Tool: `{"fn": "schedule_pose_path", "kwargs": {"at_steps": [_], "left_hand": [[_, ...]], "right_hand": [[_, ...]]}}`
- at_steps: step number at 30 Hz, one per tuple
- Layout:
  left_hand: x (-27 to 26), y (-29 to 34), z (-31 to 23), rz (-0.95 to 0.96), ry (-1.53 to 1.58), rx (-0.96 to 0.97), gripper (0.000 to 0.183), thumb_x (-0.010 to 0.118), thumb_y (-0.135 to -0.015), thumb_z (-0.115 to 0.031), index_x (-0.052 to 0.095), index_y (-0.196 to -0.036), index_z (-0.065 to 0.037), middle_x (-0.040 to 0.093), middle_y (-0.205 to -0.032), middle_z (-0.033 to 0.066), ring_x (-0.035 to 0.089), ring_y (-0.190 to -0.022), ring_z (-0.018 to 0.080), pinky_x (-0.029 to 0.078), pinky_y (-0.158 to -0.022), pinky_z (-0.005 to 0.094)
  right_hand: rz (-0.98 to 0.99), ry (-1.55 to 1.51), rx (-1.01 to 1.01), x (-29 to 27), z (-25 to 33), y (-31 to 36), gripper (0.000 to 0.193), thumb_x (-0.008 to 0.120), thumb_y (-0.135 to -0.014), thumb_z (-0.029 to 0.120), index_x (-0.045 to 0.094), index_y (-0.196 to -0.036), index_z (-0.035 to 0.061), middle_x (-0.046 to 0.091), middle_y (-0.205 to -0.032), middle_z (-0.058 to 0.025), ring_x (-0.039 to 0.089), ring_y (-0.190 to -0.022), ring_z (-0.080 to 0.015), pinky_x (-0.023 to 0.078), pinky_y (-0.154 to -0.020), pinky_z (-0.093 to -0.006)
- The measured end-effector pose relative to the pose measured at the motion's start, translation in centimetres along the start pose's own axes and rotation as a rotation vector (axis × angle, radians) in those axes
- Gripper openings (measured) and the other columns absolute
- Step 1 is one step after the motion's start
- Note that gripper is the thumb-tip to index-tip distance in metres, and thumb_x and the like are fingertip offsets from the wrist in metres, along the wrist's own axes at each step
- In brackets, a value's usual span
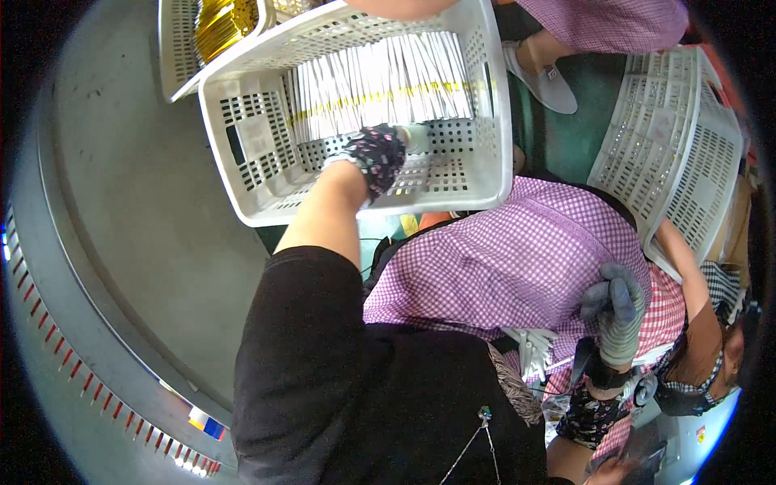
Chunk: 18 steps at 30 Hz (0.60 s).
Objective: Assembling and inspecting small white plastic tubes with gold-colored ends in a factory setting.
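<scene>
My left arm, in a black floral oversleeve, reaches into a white plastic crate (275, 186). My left hand (415, 139), in a pale glove, is low inside it, beside a row of thin white flat pieces (380, 77) with a yellow stripe across them. Its fingers are too blurred and hidden to read. Over the purple checked apron (501, 250), my right hand (616, 311) is raised in a grey-coated glove. Those fingers are loosely bent and partly apart, with nothing seen in them. Next to that hand, a bunch of white strips (532, 353) lies against the apron.
Another crate with shiny gold pieces (226, 28) stands at the far left. Stacked white crates (655, 129) are at the right, with another person's arm (687, 259) beside them. A person's shoe (541, 77) stands near the crate. A curved grey edge (89, 275) runs along the left.
</scene>
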<state>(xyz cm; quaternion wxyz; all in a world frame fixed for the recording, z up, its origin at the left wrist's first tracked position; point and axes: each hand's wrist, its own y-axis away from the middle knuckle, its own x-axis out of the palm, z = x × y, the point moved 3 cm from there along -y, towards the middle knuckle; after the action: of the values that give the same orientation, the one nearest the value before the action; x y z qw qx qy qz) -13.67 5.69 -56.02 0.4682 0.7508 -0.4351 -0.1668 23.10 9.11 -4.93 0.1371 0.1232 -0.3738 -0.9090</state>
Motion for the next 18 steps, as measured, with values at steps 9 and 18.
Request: {"fn": "schedule_pose_path", "kwargs": {"at_steps": [9, 18], "left_hand": [[1.8, 17.8, 9.2, -0.463, -0.273, -0.183, 0.047, 0.058, -0.087, -0.017, 0.056, -0.132, -0.006, 0.064, -0.123, 0.0155, 0.060, -0.114, 0.0286, 0.049, -0.095, 0.0400], [0.0, 16.4, 8.9, -0.639, -0.452, -0.179, 0.044, 0.057, -0.089, -0.021, 0.058, -0.130, -0.007, 0.064, -0.123, 0.0173, 0.060, -0.116, 0.0315, 0.047, -0.098, 0.0395]], "right_hand": [[0.079, -0.011, -0.076, 1.5, 1.4, -0.3, 0.041, 0.055, -0.098, 0.032, 0.059, -0.116, -0.0039, 0.069, -0.075, -0.0109, 0.062, -0.055, -0.0152, 0.051, -0.051, -0.0256], [-0.002, 0.125, -0.099, 1.2, 1.5, 0.7, 0.039, 0.053, -0.098, 0.031, 0.061, -0.119, -0.0019, 0.067, -0.077, -0.0066, 0.062, -0.063, -0.0126, 0.050, -0.059, -0.0236]]}}
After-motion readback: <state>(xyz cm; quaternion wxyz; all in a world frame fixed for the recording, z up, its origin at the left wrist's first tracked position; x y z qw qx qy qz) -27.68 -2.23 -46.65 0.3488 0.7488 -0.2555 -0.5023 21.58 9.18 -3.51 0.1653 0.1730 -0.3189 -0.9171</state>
